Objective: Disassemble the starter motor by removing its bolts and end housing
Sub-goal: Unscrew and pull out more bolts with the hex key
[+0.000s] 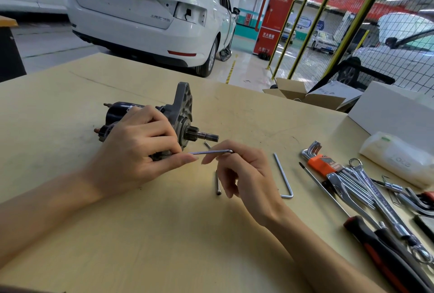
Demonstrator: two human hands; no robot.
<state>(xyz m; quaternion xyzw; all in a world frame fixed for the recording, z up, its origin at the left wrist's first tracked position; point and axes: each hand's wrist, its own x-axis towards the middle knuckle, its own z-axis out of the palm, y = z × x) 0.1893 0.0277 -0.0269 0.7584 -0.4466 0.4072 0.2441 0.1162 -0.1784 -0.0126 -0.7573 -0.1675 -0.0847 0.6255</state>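
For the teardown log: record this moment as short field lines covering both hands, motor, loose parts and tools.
left hand: grips the starter motor, holding it on the table
right hand: pinches a hex key whose tip is at the motor's near side
end housing: on the motor
loose bolt: lies on the table below the right hand
spare hex key: lies right of that hand
hex key set: orange holder, beside wrenches

Tan wood tabletop [164, 234], scuffed. On it: starter motor [150, 116] lying on its side, centre-left; loose long bolt [218, 182] in front of it; L-shaped hex key [283, 175] just to the right; hex key set in orange holder [321, 166], combination wrenches [366, 189], red/blk screwdriver [385, 250] at right edge; white box [394, 114] and plastic bag [399, 159] far right.
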